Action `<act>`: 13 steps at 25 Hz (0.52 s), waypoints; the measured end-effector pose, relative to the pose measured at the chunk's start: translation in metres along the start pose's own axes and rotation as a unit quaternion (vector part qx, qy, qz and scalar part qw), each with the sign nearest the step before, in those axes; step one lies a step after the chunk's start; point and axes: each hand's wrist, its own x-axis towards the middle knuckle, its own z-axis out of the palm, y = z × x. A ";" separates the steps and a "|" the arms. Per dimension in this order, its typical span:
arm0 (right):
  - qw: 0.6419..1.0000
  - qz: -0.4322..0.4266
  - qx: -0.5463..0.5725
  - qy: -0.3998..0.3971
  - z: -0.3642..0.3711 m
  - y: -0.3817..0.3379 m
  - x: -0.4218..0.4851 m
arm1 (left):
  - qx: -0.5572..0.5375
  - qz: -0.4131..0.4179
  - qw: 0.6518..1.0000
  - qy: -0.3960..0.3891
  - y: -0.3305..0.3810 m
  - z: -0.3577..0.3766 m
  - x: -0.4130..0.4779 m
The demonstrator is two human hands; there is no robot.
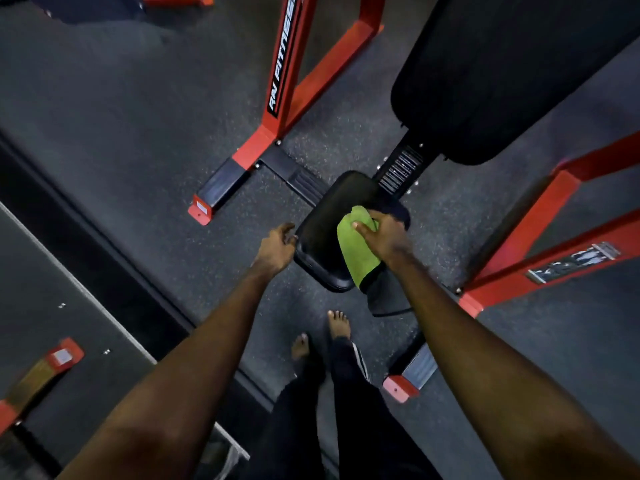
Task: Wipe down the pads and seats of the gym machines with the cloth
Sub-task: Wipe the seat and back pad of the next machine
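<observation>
A person stands over a weight bench on a dark speckled rubber floor (145, 109), both bare arms reaching down toward the middle of the view. There the black seat pad (322, 216) lies with the green cloth (356, 251) on its 3 o'clock half. The cloth runs from the pad's middle down over its near edge toward 5 o'clock, where a dark border hangs off the pad. The right grip (384, 237) is closed around the cloth's upper end, thumb laid across the green fabric and fingers curled over the bunched top, pressing it onto the pad. The left grip (275, 249) sits at the pad's 9 o'clock edge with fingers loosely curled and fingertips at the rim; whether they clasp the rim or only touch it cannot be told. Beyond the seat, toward 1 o'clock, the long black back pad (502, 74) slopes away, joined to the seat by a black bar with a ribbed adjuster (400, 169). A red upright with white lettering (285, 64) rises at 12 o'clock, and more red frame rails (554, 261) cross at 3 o'clock. At 6 o'clock the person's two bare feet (338, 323) stand on the floor below dark trousers with white stripes (358, 358). A grey platform (52, 289) fills 8 o'clock.
</observation>
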 end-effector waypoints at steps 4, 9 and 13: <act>0.999 0.021 -0.032 -0.012 0.065 0.025 0.031 | 0.046 0.009 0.998 -0.033 -0.042 0.029 0.047; 0.995 0.018 -0.101 -0.001 0.136 0.036 0.026 | 0.017 0.051 0.998 -0.024 -0.090 0.049 0.075; 0.983 -0.021 -0.171 0.063 0.157 0.047 0.024 | -0.099 0.049 0.994 -0.012 -0.116 0.061 0.079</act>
